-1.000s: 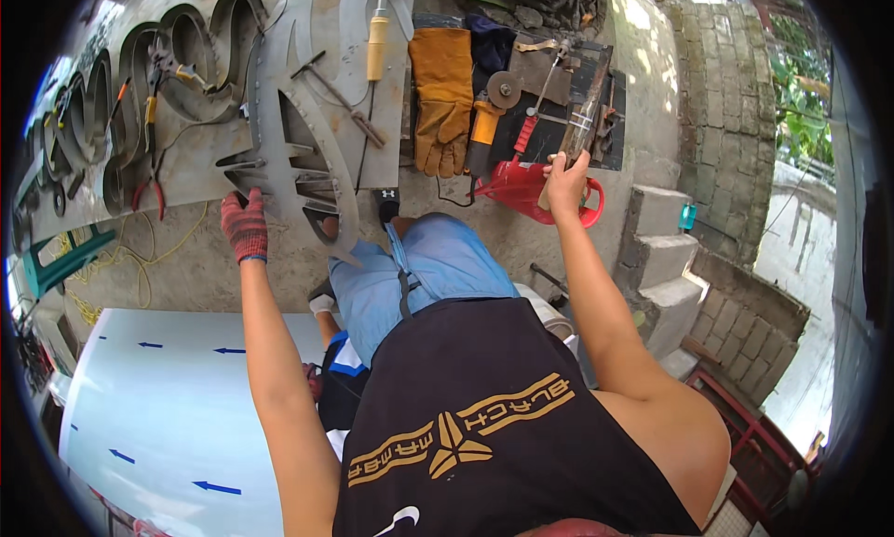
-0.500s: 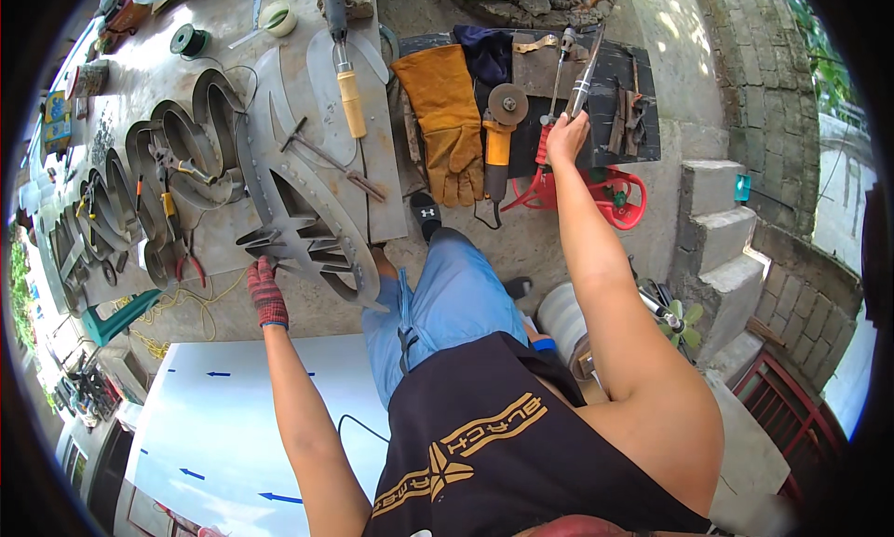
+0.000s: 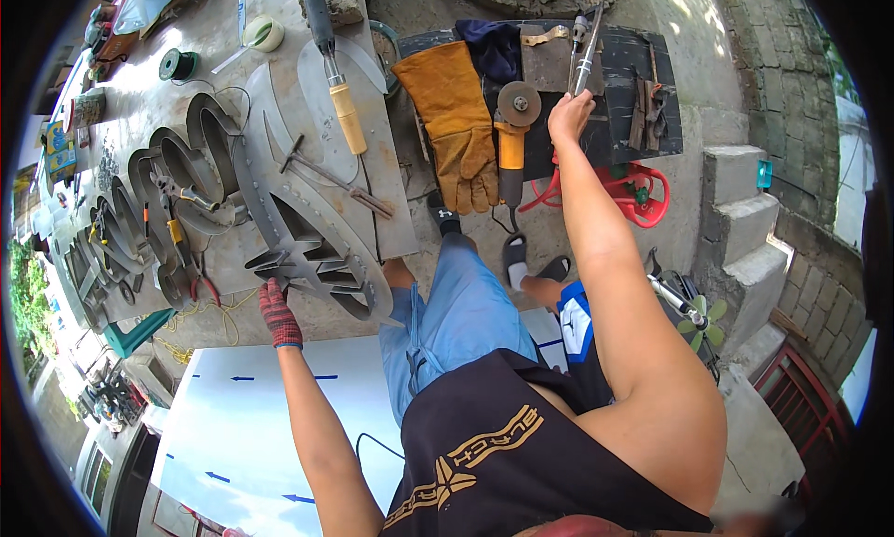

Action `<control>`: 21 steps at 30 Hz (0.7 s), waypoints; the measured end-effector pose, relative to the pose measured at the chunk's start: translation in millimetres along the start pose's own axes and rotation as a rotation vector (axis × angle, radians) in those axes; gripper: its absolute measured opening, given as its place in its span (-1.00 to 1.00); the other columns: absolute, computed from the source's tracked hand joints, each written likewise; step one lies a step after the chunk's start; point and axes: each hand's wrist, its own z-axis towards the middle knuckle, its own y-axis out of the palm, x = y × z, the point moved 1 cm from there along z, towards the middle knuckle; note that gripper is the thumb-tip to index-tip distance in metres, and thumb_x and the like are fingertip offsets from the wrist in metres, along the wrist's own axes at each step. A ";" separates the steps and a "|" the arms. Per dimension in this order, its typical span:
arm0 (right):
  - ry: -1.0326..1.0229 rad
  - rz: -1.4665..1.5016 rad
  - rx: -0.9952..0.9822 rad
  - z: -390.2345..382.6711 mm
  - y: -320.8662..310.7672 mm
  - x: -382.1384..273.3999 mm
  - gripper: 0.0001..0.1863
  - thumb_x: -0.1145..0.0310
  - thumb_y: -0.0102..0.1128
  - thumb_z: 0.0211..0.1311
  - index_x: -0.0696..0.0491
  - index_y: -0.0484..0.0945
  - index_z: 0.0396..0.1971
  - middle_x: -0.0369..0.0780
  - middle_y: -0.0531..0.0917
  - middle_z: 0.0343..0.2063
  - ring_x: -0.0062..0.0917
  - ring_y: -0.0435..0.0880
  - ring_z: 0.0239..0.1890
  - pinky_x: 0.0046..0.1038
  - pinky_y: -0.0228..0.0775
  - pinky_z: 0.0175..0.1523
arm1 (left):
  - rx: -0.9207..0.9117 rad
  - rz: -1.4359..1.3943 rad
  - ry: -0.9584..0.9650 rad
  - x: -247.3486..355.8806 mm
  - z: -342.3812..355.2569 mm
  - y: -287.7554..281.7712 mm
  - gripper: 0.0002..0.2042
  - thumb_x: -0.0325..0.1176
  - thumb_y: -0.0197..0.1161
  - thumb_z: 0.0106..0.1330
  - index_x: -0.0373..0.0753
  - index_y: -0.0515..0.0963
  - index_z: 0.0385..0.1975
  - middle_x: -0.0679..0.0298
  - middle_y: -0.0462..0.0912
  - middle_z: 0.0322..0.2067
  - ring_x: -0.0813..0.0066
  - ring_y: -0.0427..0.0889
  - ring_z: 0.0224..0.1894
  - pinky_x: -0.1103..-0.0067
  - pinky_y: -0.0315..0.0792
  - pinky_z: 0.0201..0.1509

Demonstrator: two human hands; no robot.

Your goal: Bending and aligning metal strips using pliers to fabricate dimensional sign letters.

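My left hand (image 3: 278, 315), in a red and dark knit glove, has its fingers closed at the near corner of a grey sheet-metal shape (image 3: 312, 244). That shape has dotted edges and upright strips, and lies at the table's near edge. My bare right hand (image 3: 570, 119) is stretched out over the black board, fingers closed round the lower end of a slim silver metal rod (image 3: 585, 71). Beside the rod is a socket-headed tool (image 3: 579, 29), its lower part hidden by the hand. An angle grinder (image 3: 511, 150) with an orange body lies left of that hand.
Tan leather gloves (image 3: 451, 118) lie beside the grinder. On the metal table (image 3: 396, 188) are a wooden-handled soldering iron (image 3: 345, 118), a T-shaped bar (image 3: 335, 178), curved metal strips (image 3: 209, 132) and red-handled pliers (image 3: 204, 281). Another person's slippered feet (image 3: 535, 267) stand nearby. Concrete steps (image 3: 740, 220) rise at right.
My right hand has moved a little farther away with the silver rod. The view has shifted slightly. The other person's feet and leg show more. My left hand stays at the sheet-metal shape.
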 end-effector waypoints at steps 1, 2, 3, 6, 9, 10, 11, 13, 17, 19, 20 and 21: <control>-0.010 -0.005 0.009 -1.0 0.3 0.4 -0.64 0.40 0.13 0.43 0.26 0.30 0.08 0.14 0.45 -0.01 0.12 0.56 0.00 -0.05 0.43 0.11 | -0.001 0.004 0.000 0.1 -1.1 -1.0 -0.43 -0.07 0.19 0.52 -0.40 0.34 0.33 0.08 0.54 0.13 0.34 0.55 0.12 0.46 0.44 0.27; -0.006 -0.004 0.009 -2.3 1.7 1.1 -0.64 0.40 0.13 0.43 0.26 0.30 0.08 0.14 0.45 -0.01 0.12 0.56 0.00 -0.05 0.43 0.11 | -0.001 0.044 0.024 -0.6 -1.4 -2.6 -0.42 -0.07 0.19 0.52 -0.39 0.34 0.33 0.07 0.54 0.14 0.34 0.55 0.11 0.46 0.45 0.27; 0.010 -0.013 0.004 -4.1 3.1 1.9 -0.64 0.39 0.12 0.43 0.25 0.30 0.08 0.14 0.45 0.00 0.11 0.56 0.01 -0.03 0.42 0.12 | 0.000 0.084 0.048 -0.9 -0.9 -4.0 -0.42 -0.06 0.20 0.52 -0.39 0.33 0.33 0.06 0.54 0.14 0.34 0.56 0.11 0.46 0.45 0.26; 0.047 -0.036 -0.005 -7.7 5.3 3.6 -0.63 0.36 0.12 0.44 0.24 0.31 0.08 0.13 0.46 0.01 0.09 0.55 0.05 0.00 0.41 0.15 | 0.008 0.032 0.007 0.8 -0.8 -1.7 -0.40 -0.05 0.19 0.51 -0.39 0.32 0.34 0.06 0.53 0.15 0.33 0.56 0.12 0.46 0.45 0.27; 0.061 -0.057 -0.010 -9.7 4.9 5.5 -0.63 0.34 0.11 0.45 0.22 0.32 0.09 0.12 0.46 0.03 0.07 0.52 0.10 0.03 0.38 0.18 | 0.008 0.128 0.011 8.5 -6.2 1.8 -0.39 -0.03 0.19 0.51 -0.39 0.32 0.35 0.06 0.53 0.15 0.33 0.56 0.12 0.46 0.45 0.27; 0.055 -0.064 -0.012 -10.0 4.5 6.3 -0.63 0.33 0.11 0.45 0.22 0.32 0.10 0.11 0.46 0.04 0.06 0.51 0.12 0.04 0.37 0.19 | 0.004 0.130 0.013 9.4 -5.1 3.0 -0.39 -0.03 0.19 0.51 -0.39 0.32 0.35 0.06 0.53 0.15 0.33 0.56 0.12 0.46 0.45 0.27; 0.056 -0.060 -0.013 -10.6 5.3 5.6 -0.63 0.33 0.11 0.45 0.22 0.32 0.10 0.11 0.46 0.04 0.06 0.51 0.12 0.04 0.37 0.19 | 0.005 0.094 -0.002 7.1 -4.1 1.3 -0.39 -0.03 0.18 0.52 -0.39 0.32 0.35 0.05 0.53 0.15 0.33 0.56 0.13 0.46 0.45 0.27; 0.050 -0.059 -0.022 -11.2 6.7 4.8 -0.62 0.33 0.12 0.45 0.21 0.32 0.11 0.10 0.47 0.05 0.06 0.50 0.14 0.06 0.36 0.20 | 0.008 0.059 -0.016 2.7 -2.2 -2.2 -0.39 -0.03 0.18 0.52 -0.39 0.32 0.35 0.05 0.53 0.16 0.33 0.56 0.13 0.46 0.45 0.27; 0.064 -0.045 -0.040 -9.5 7.9 5.9 -0.60 0.32 0.12 0.44 0.21 0.32 0.12 0.10 0.47 0.07 0.06 0.49 0.16 0.07 0.35 0.22 | 0.012 0.037 0.007 1.1 -0.6 -1.2 -0.39 -0.03 0.17 0.52 -0.39 0.32 0.35 0.05 0.53 0.16 0.32 0.56 0.12 0.45 0.45 0.26; 0.063 -0.086 -0.058 -8.6 8.2 6.1 -0.59 0.30 0.13 0.44 0.20 0.32 0.14 0.10 0.47 0.09 0.04 0.47 0.18 0.07 0.34 0.23 | 0.013 0.023 0.006 2.6 -0.3 0.9 -0.39 -0.03 0.17 0.52 -0.39 0.33 0.35 0.05 0.53 0.16 0.32 0.56 0.12 0.45 0.45 0.26; 0.064 -0.087 -0.059 -7.7 8.1 5.9 -0.59 0.30 0.13 0.44 0.20 0.32 0.14 0.10 0.47 0.09 0.04 0.47 0.18 0.07 0.34 0.23 | 0.019 0.031 -0.008 3.5 -1.2 2.0 -0.39 -0.03 0.17 0.52 -0.40 0.33 0.35 0.05 0.53 0.16 0.32 0.56 0.12 0.45 0.45 0.26; 0.088 -0.108 -0.066 -6.6 8.2 5.9 -0.56 0.28 0.15 0.42 0.20 0.33 0.15 0.10 0.49 0.10 0.03 0.48 0.20 0.07 0.35 0.25 | 0.024 0.038 -0.023 5.6 -2.6 3.2 -0.40 -0.03 0.17 0.52 -0.40 0.33 0.35 0.05 0.53 0.16 0.32 0.56 0.12 0.45 0.45 0.26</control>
